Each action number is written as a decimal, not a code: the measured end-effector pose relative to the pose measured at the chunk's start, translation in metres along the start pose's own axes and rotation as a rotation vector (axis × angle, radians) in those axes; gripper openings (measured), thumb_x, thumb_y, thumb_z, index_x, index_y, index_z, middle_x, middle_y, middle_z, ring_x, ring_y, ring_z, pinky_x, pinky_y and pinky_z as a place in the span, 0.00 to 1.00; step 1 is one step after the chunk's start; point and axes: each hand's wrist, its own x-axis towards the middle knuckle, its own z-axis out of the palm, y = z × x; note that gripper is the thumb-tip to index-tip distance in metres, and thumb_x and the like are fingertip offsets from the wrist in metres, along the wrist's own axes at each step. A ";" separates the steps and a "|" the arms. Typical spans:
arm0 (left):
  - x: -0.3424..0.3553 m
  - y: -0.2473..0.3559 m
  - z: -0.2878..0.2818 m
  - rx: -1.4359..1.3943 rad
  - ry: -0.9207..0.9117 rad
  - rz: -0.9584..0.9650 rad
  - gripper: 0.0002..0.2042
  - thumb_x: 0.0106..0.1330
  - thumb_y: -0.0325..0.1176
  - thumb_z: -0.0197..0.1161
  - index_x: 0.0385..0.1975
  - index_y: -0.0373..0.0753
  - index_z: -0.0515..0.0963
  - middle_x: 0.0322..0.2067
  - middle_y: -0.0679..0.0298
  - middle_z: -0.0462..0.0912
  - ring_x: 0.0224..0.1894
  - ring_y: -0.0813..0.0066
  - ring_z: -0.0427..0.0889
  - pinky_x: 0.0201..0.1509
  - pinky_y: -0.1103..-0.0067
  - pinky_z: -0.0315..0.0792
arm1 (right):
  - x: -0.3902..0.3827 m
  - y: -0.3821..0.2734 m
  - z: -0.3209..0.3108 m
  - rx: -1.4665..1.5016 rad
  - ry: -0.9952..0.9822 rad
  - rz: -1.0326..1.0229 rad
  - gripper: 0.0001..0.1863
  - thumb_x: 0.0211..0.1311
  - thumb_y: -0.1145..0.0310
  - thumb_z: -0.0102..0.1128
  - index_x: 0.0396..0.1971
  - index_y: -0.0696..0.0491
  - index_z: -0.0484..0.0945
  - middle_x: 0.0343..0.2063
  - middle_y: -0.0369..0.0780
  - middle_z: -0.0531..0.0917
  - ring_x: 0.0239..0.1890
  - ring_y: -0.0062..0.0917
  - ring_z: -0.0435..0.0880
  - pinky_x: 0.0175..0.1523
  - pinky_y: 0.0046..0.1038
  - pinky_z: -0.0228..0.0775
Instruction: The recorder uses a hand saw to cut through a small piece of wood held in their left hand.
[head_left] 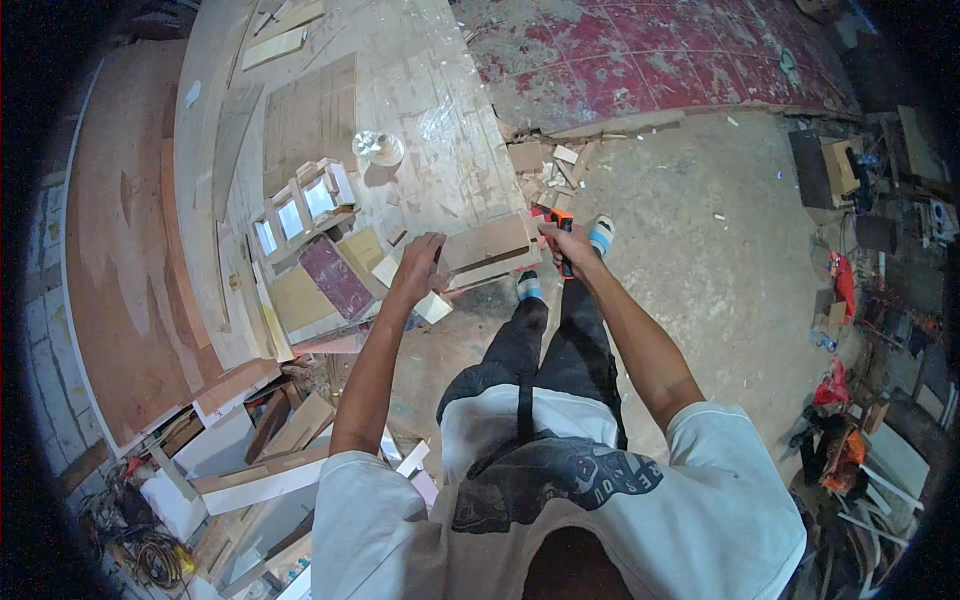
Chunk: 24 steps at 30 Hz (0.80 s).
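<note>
My right hand [570,247] is closed on an orange and black handled tool [563,225] at the right end of a light wooden board [485,240] on the workbench's near edge. My left hand [420,265] has curled fingers at that board's left end; what they grip is hard to make out. A pale wooden block [432,307] juts out below it. To the left lie a maroon panel [333,275] and a wooden frame with several pale square openings [300,205]. A clear container [378,148] stands farther back on the bench [420,80].
Red-brown plywood [120,250] is at the left. Heaped offcuts [260,460] and coiled cable [150,555] fill the lower left. Wood scraps [555,165] lie beyond my feet on the concrete floor [700,220]. Assorted clutter [850,430] lines the right; a red, worn surface [650,60] is behind.
</note>
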 end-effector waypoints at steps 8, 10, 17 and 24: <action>0.008 0.001 0.004 0.025 0.002 -0.020 0.36 0.34 0.28 0.76 0.51 0.32 0.70 0.47 0.52 0.75 0.51 0.50 0.72 0.56 0.66 0.65 | -0.005 -0.005 -0.003 -0.024 0.002 -0.013 0.15 0.56 0.61 0.65 0.19 0.50 0.70 0.09 0.32 0.66 0.08 0.17 0.63 0.14 0.24 0.55; 0.010 0.001 0.004 0.029 -0.031 -0.038 0.37 0.33 0.28 0.76 0.50 0.32 0.71 0.47 0.52 0.75 0.51 0.50 0.72 0.55 0.67 0.66 | -0.006 -0.006 -0.003 -0.175 0.051 -0.031 0.16 0.53 0.57 0.69 0.20 0.50 0.72 0.11 0.32 0.69 0.09 0.17 0.65 0.15 0.24 0.57; 0.006 0.012 0.003 0.155 -0.037 -0.053 0.39 0.34 0.34 0.77 0.53 0.35 0.69 0.52 0.55 0.73 0.56 0.55 0.70 0.61 0.63 0.60 | -0.011 -0.010 0.010 -0.348 0.100 0.010 0.29 0.37 0.48 0.78 0.31 0.57 0.79 0.29 0.39 0.82 0.29 0.23 0.80 0.34 0.27 0.73; -0.014 0.042 -0.005 0.333 0.241 -0.246 0.45 0.43 0.48 0.75 0.61 0.34 0.61 0.57 0.50 0.66 0.62 0.53 0.61 0.66 0.57 0.50 | -0.018 -0.006 0.013 -0.267 0.132 -0.157 0.23 0.42 0.50 0.77 0.21 0.52 0.74 0.15 0.33 0.74 0.11 0.18 0.70 0.17 0.23 0.62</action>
